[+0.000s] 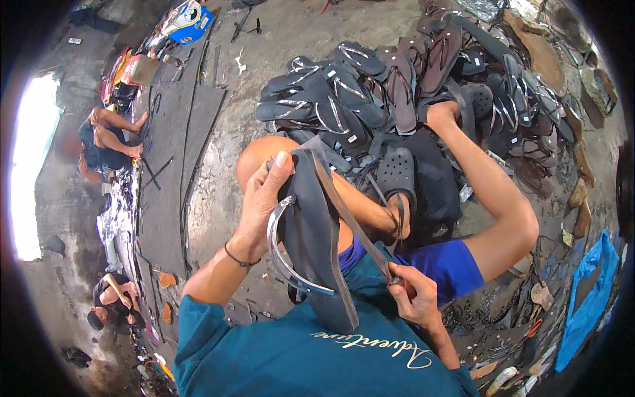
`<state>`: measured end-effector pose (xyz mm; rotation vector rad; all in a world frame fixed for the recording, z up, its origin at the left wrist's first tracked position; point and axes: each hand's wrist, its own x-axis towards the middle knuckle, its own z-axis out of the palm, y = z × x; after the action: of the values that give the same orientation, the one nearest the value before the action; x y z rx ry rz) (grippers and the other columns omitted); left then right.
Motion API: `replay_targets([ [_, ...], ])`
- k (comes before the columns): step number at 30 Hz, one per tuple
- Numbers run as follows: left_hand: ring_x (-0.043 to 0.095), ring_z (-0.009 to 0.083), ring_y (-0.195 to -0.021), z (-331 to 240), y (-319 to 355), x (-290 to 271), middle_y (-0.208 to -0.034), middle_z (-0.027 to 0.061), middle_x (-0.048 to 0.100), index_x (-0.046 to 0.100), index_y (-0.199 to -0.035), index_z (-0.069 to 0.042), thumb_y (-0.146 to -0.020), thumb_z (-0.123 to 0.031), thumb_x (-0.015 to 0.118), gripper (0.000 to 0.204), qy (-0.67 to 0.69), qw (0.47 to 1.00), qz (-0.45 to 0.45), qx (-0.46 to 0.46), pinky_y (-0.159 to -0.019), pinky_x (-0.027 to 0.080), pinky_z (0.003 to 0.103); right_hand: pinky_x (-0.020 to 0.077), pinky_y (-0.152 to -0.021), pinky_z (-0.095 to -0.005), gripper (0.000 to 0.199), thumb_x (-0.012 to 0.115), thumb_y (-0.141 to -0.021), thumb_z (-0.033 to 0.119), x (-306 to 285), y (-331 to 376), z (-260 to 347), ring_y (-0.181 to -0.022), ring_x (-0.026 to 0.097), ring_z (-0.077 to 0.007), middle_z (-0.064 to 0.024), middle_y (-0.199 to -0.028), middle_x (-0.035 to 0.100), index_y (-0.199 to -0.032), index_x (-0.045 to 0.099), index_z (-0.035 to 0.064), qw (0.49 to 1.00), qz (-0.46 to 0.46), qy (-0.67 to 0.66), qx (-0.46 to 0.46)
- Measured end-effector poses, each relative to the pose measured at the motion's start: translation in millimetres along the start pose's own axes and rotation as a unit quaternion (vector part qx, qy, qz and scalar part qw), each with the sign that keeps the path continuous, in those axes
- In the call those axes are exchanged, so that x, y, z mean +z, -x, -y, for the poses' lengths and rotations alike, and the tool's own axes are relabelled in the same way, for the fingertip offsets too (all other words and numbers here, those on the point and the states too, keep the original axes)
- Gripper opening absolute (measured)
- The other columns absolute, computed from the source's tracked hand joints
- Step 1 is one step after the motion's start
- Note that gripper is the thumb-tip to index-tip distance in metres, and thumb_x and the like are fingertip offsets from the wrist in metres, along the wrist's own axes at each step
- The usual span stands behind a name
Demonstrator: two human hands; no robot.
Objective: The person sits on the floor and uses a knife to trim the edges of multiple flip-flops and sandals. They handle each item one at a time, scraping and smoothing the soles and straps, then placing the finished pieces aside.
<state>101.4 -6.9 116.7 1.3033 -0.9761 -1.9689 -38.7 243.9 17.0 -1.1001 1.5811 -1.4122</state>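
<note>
My left hand (261,192) grips one end of a black flip-flop (307,225), thumb on top, holding it tilted above my lap. A shiny silver strap (281,248) arches off the sole's left side. From the gripped end a thin dark strip (350,218) runs along the sole's right edge and down to my right hand (417,298). The fingers of that hand are closed on the strip's lower end. A small dark tip shows at the fingertips there; what it belongs to is hidden.
Ahead lies a large pile of black and brown flip-flops (397,86). A black clog (395,173) sits by my foot. Dark sheets (169,159) and two seated people are at left. A blue plastic sheet (585,298), red-handled scissors (534,327) and scraps lie at right.
</note>
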Motion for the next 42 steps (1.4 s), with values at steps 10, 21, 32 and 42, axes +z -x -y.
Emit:
replay_targets([
  [10,0.063,0.0089,-0.073,12,1,-10,-0.089,0.0044,0.064,0.053,-0.105,-0.005,-0.094,-0.031,0.059,0.029,-0.068,0.994,0.055,0.061,-0.064,0.053,0.023,0.0522,-0.057,-0.0285,0.029,0.071,-0.077,0.007,-11,-15,13,-0.066,0.065,-0.0206,-0.0161,-0.091,0.069,-0.104,0.066,-0.0021,0.996,0.004,0.079,-0.052],
  [21,0.063,0.0108,-0.078,11,5,-4,-0.093,0.0064,0.065,0.053,-0.106,-0.003,-0.091,-0.03,0.063,0.032,-0.078,0.992,0.07,0.076,-0.068,0.054,0.025,0.0554,-0.059,-0.0272,0.026,0.069,-0.081,0.006,-3,-98,61,-0.068,0.067,-0.0182,-0.0148,-0.09,0.068,-0.106,0.066,-0.0015,0.996,-0.016,0.052,-0.064],
  [32,0.061,0.0128,-0.089,-26,-1,0,-0.103,0.0078,0.063,0.053,-0.118,0.001,-0.081,-0.03,0.073,0.052,-0.152,0.975,0.117,0.115,-0.078,0.051,0.027,0.0485,-0.07,-0.0223,0.032,0.053,-0.094,0.005,-22,-127,46,-0.081,0.059,-0.0064,-0.0096,-0.1,0.068,-0.125,0.053,-0.0033,0.991,-0.099,-0.091,0.013],
  [42,0.058,0.0119,-0.097,0,26,-26,-0.105,0.0058,0.064,0.055,-0.115,0.002,-0.077,-0.022,0.079,0.051,-0.195,0.952,0.232,0.03,-0.088,0.046,0.027,0.0449,-0.05,-0.0247,0.028,0.073,-0.076,0.012,-56,-9,16,-0.054,0.056,-0.0144,-0.0111,-0.08,0.068,-0.101,0.069,0.001,0.995,0.065,0.072,-0.005],
])
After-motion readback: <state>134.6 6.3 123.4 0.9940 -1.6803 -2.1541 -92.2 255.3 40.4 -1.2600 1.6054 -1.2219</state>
